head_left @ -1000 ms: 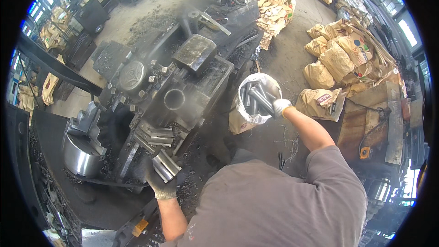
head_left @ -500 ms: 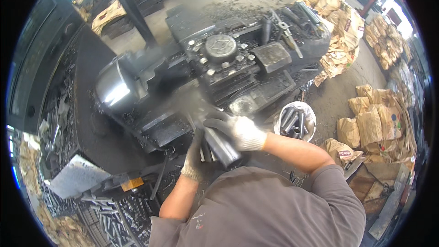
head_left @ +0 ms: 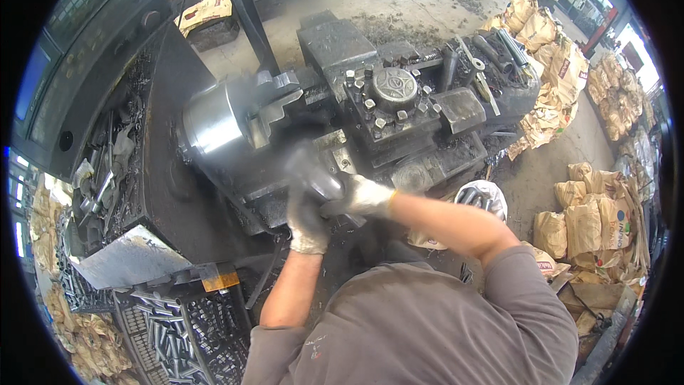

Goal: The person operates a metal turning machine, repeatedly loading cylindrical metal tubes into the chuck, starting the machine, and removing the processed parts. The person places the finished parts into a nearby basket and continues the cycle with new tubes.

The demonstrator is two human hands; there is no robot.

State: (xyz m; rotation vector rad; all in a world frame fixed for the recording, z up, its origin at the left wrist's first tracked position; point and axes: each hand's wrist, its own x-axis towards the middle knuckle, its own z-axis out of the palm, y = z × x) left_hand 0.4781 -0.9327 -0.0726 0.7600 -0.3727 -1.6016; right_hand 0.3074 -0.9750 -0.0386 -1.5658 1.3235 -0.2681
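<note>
Both my hands wear white gloves blackened at the fingers. Between them is a shiny metal tube (head_left: 322, 181), smeared by motion, in front of the lathe's jawed chuck (head_left: 214, 120). My left hand (head_left: 306, 222) is closed on the tube's lower left side. From the right, my right hand (head_left: 358, 197) closes round the same tube; its fingertips are partly hidden. The tube sits apart from the chuck jaws, tilted. Just beyond my right hand stands the lathe's tool post (head_left: 394, 90), with square-headed bolts round its top.
Wrenches (head_left: 484, 85) and loose tubes (head_left: 491, 53) lie on the lathe's right end. A white bucket (head_left: 499, 202) of tubes stands to the right, by brown paper sacks (head_left: 586, 217). At lower left are crates of metal pieces (head_left: 165, 339) and a metal sheet (head_left: 128, 258).
The tube, which stuck out below my hands toward my body, now points up toward the lathe. My right hand has moved slightly up, and the whole view has shifted.
</note>
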